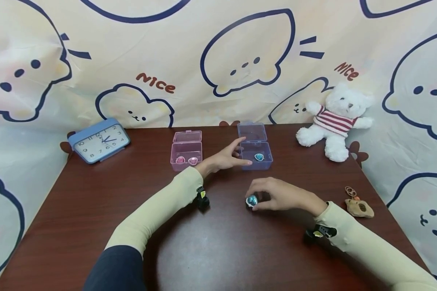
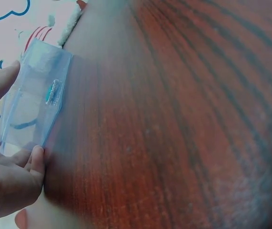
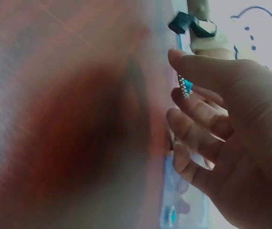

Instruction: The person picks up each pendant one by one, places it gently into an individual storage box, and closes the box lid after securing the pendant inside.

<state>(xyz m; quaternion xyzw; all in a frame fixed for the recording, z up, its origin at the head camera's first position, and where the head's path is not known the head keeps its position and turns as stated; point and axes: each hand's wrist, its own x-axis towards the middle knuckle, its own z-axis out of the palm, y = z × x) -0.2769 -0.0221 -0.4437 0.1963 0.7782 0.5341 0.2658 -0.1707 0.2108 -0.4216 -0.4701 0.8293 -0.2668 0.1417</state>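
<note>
My right hand [image 1: 276, 194] pinches a blue gem ring [image 1: 252, 201] with a beaded silvery rim between thumb and fingertips, above the table in front of the blue box. Its band is hidden. In the right wrist view the held ring [image 3: 185, 88] appears edge-on by the fingertips. My left hand [image 1: 227, 157] holds the left end of the clear blue box [image 1: 266, 165], thumb toward the front and a finger near the hinge. The lid of that box [image 2: 33, 102] stands raised. Another blue gem ring [image 1: 259, 157] lies inside it.
Left of my left hand stands a pink box [image 1: 187, 137], lid up, with two pink gem rings [image 1: 180, 160] inside. A blue clock [image 1: 101, 140] stands at the far left. A white teddy bear [image 1: 335, 121] and a small plush keychain [image 1: 359, 207] are on the right.
</note>
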